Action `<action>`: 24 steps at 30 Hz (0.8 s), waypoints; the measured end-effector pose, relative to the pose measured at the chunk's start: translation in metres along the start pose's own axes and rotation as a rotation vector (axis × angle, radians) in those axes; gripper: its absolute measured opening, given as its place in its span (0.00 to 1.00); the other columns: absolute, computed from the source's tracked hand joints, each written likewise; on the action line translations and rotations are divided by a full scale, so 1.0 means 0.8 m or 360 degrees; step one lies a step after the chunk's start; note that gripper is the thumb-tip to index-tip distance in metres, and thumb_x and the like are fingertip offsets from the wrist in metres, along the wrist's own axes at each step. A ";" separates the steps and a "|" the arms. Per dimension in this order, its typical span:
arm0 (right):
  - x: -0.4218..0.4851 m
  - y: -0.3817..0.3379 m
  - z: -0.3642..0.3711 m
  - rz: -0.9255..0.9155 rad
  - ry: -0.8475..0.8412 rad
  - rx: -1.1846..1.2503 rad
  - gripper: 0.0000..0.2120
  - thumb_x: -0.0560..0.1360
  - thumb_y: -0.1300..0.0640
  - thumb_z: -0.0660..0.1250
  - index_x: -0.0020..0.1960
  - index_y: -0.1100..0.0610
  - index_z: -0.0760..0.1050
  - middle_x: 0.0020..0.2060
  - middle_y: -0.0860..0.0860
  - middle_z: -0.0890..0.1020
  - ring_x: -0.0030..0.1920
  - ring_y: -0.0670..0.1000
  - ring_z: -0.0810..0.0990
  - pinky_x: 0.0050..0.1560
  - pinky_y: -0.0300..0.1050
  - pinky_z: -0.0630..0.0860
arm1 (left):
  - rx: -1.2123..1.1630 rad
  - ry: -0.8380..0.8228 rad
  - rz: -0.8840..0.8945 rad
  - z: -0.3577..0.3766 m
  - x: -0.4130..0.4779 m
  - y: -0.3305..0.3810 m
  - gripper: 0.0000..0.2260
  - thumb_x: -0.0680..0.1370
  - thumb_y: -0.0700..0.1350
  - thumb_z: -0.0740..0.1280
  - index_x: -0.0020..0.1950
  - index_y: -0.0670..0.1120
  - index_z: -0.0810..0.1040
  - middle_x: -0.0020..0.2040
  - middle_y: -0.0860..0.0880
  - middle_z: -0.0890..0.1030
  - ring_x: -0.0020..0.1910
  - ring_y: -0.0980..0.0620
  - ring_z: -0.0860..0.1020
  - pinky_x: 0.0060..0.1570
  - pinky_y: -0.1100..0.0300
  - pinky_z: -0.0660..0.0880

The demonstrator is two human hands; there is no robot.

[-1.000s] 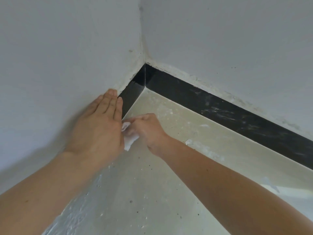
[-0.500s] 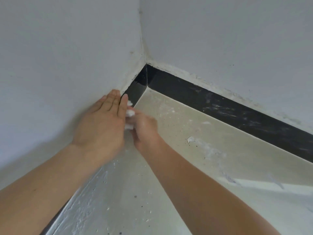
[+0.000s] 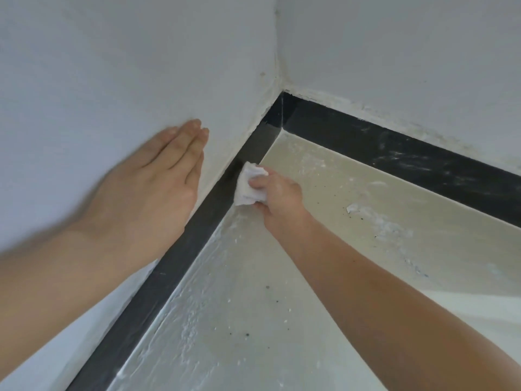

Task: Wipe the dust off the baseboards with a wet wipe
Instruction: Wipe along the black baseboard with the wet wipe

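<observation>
A black baseboard runs along two white walls and meets in a corner. Its left run (image 3: 180,263) slants from the corner to the bottom left; its right run (image 3: 423,162) carries pale dust smears. My right hand (image 3: 279,196) presses a crumpled white wet wipe (image 3: 249,183) against the left run, a short way from the corner. My left hand (image 3: 152,184) lies flat on the left wall just above the baseboard, fingers together, holding nothing.
The beige tiled floor (image 3: 324,249) is speckled with white plaster flecks and dark specks. A plaster chip (image 3: 352,208) lies right of my right hand. The wall corner (image 3: 277,66) is rough and cracked.
My left hand has slid left and up the wall, uncovering the left baseboard. My right hand has drawn the wipe back from the corner along that baseboard, and the wipe now shows fully.
</observation>
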State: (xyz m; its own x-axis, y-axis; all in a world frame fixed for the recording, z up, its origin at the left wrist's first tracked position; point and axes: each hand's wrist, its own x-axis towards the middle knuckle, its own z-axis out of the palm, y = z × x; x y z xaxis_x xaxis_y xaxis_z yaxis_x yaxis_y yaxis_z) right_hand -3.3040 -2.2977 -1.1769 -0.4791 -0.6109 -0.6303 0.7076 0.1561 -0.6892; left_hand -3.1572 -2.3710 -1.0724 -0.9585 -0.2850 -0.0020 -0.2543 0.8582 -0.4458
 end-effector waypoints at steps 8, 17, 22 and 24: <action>-0.090 0.086 0.036 0.0431 -0.0318 -0.0539 0.13 0.71 0.71 0.64 0.46 0.57 0.81 0.30 0.46 0.77 0.32 0.44 0.75 0.33 0.32 0.72 | 0.0164 0.0006 0.0135 -0.005 -0.023 0.000 0.36 0.79 0.44 0.30 0.62 0.28 0.73 0.67 0.33 0.70 0.68 0.36 0.69 0.71 0.52 0.46; -0.097 -0.054 -0.050 -0.0209 0.0050 -0.1082 0.13 0.71 0.73 0.58 0.40 0.66 0.80 0.31 0.52 0.75 0.32 0.45 0.76 0.28 0.29 0.68 | 0.0345 -0.0374 -0.0093 -0.010 0.008 0.034 0.29 0.80 0.47 0.49 0.77 0.38 0.41 0.76 0.38 0.37 0.75 0.41 0.36 0.66 0.49 0.23; -0.061 -0.120 -0.112 -0.0917 0.0177 -0.2501 0.17 0.71 0.69 0.58 0.44 0.56 0.83 0.38 0.45 0.81 0.42 0.46 0.78 0.40 0.36 0.76 | 0.0179 0.0028 -0.0152 0.023 0.060 0.041 0.26 0.79 0.48 0.47 0.75 0.38 0.58 0.76 0.40 0.55 0.76 0.41 0.50 0.70 0.48 0.31; -0.042 -0.136 -0.120 -0.1056 0.0131 -0.3214 0.16 0.73 0.68 0.59 0.53 0.56 0.80 0.51 0.51 0.77 0.54 0.53 0.72 0.54 0.43 0.72 | 0.0147 0.0160 -0.0155 0.030 0.073 0.037 0.27 0.78 0.47 0.46 0.74 0.37 0.61 0.75 0.39 0.57 0.76 0.40 0.54 0.72 0.48 0.35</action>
State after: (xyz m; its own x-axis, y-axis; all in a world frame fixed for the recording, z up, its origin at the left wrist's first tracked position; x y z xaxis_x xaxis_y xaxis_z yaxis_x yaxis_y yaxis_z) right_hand -3.4145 -2.2195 -1.1151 -0.4161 -0.8944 -0.1638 -0.9003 0.4305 -0.0636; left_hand -3.2176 -2.3725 -1.1076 -0.9390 -0.3171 0.1327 -0.3384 0.7842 -0.5201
